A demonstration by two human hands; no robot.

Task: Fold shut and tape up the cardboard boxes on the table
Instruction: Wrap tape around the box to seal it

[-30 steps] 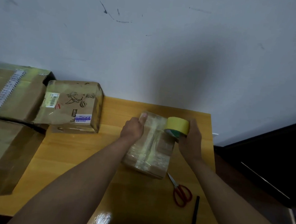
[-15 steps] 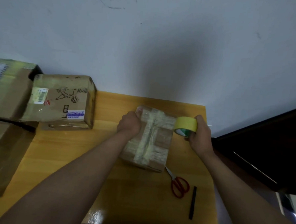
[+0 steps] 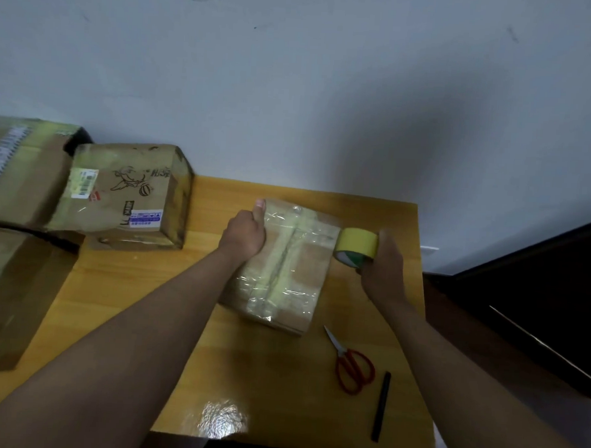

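On the table (image 3: pixel 118 317), a taped cardboard box (image 3: pixel 285 267) between left hand (image 3: pixel 244 235) and tape roll (image 3: pixel 356 246).

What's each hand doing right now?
Left hand: grips the small box, thumb on top.
Right hand: holds the yellow tape roll.

The printed cardboard box (image 3: pixel 128 194) at nine o'clock carries a cartoon drawing, a barcode label (image 3: pixel 83 182) and a blue-and-white sticker (image 3: pixel 145 218); their lettering is too blurred to read.
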